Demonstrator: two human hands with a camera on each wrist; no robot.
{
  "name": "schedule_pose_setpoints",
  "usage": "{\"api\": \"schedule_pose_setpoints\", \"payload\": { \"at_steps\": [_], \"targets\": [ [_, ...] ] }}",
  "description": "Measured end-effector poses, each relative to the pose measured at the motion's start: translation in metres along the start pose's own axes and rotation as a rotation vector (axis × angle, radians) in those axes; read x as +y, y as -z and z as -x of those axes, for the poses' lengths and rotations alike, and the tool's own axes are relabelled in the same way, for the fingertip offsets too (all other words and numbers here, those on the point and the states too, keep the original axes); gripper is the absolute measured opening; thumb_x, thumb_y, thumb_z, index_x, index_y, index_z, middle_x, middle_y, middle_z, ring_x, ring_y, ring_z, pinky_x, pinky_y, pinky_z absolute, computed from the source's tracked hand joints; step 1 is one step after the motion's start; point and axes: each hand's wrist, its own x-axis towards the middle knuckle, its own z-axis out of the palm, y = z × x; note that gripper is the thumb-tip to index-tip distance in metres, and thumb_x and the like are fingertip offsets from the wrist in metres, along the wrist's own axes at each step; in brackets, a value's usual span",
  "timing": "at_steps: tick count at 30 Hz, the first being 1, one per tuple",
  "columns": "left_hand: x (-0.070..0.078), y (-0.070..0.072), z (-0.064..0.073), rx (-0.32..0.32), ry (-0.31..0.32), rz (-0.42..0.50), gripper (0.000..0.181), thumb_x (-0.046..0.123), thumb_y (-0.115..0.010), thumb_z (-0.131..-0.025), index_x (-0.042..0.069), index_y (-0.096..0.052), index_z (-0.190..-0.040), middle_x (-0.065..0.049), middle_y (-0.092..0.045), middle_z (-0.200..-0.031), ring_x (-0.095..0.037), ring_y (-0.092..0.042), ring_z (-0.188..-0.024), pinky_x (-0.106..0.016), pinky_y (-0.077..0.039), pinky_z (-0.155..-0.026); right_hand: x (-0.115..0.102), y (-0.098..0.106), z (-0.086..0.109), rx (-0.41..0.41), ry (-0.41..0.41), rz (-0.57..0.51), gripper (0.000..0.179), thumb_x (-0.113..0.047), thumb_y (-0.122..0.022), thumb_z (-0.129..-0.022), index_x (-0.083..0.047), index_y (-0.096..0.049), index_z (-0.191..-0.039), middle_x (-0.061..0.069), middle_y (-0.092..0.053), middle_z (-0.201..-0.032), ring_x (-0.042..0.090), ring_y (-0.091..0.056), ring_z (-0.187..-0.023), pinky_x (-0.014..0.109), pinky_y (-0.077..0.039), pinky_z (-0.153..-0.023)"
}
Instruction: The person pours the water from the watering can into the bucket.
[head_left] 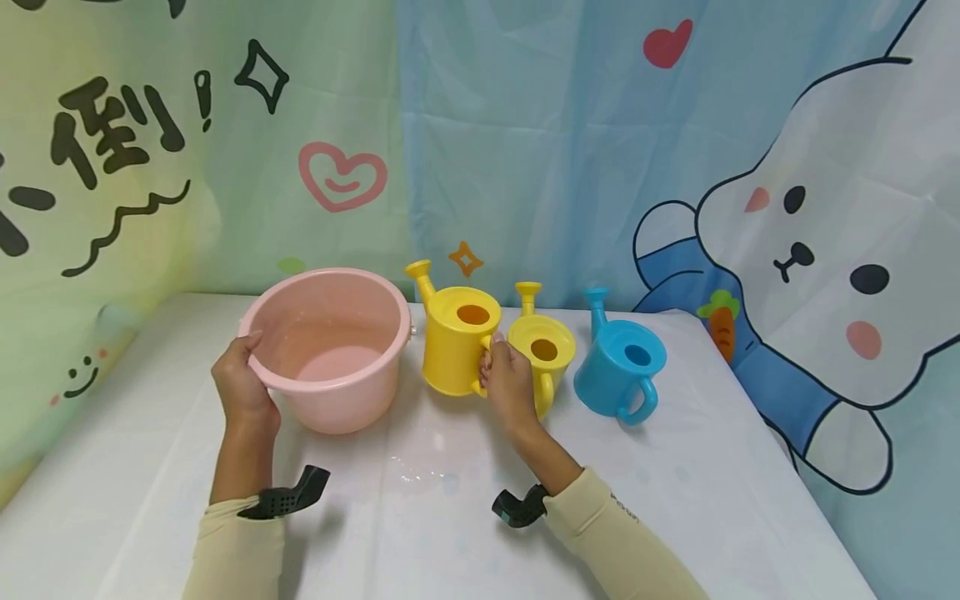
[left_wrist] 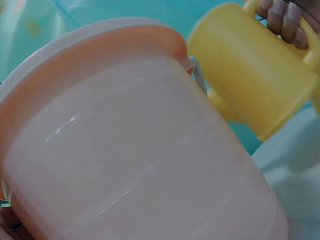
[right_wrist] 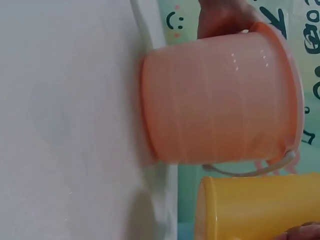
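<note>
My left hand (head_left: 246, 387) grips the left side of a pink bucket (head_left: 341, 412) at its rim, thumb over the edge. The bucket leans slightly, its mouth turned toward me. In my right hand (head_left: 512, 379) is the handle of a yellow watering can (head_left: 450, 354), held upright just right of the bucket with its spout pointing back and left. The left wrist view shows the curled fingers (left_wrist: 290, 22) on that handle. Behind my right hand stands a second yellow watering can (head_left: 557, 340), partly covered by it. A blue watering can (head_left: 609, 385) stands farther right.
A white cloth (head_left: 360, 533) covers the table, with wet drops (head_left: 416, 477) on it in front of the bucket. A printed curtain (head_left: 510, 167) hangs along the back edge. The bucket's pale handle (right_wrist: 250, 172) hangs on the side facing the held can.
</note>
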Motion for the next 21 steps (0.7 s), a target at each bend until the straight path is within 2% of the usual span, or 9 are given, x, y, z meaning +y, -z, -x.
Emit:
{"api": "schedule_pose_setpoints", "payload": {
  "at_steps": [3,8,14,21],
  "targets": [
    [0.000,0.001,0.000,-0.003,0.002,-0.024,0.052,0.027,-0.035,-0.097,0.009,-0.043,-0.145,-0.001,-0.043,-0.145,-0.016,-0.038,-0.130,-0.032,-0.026,-0.110,0.006,0.000,-0.001,0.004,-0.029,0.010,0.045,-0.030,-0.034,-0.105,-0.005,-0.044,-0.070,0.003,-0.038,-0.062,0.015,-0.037,-0.056,0.023,-0.034,-0.053],
    [-0.001,0.001,0.000,0.006,0.006,0.010,0.052,0.025,-0.036,-0.097,0.006,-0.043,-0.145,-0.003,-0.043,-0.146,-0.017,-0.039,-0.130,-0.032,-0.026,-0.111,0.016,0.002,-0.003,-0.009,-0.068,0.064,0.044,-0.031,-0.035,-0.105,-0.006,-0.046,-0.071,0.001,-0.040,-0.060,0.014,-0.038,-0.055,0.023,-0.034,-0.050],
    [0.000,0.001,0.002,0.009,0.012,0.023,0.053,0.024,-0.036,-0.097,0.006,-0.042,-0.146,-0.004,-0.042,-0.147,-0.017,-0.038,-0.131,-0.030,-0.026,-0.110,0.025,0.004,-0.001,-0.020,-0.052,0.093,0.045,-0.032,-0.033,-0.106,-0.007,-0.044,-0.069,0.001,-0.039,-0.059,0.014,-0.037,-0.053,0.023,-0.034,-0.049],
    [0.001,0.000,0.002,0.003,0.006,0.034,0.052,0.025,-0.036,-0.097,0.006,-0.043,-0.145,-0.005,-0.043,-0.145,-0.017,-0.039,-0.130,-0.030,-0.026,-0.110,0.028,0.005,0.008,-0.048,-0.050,0.064,0.043,-0.026,-0.032,-0.106,-0.005,-0.044,-0.071,0.003,-0.039,-0.062,0.015,-0.037,-0.056,0.023,-0.034,-0.051]
  ]
}}
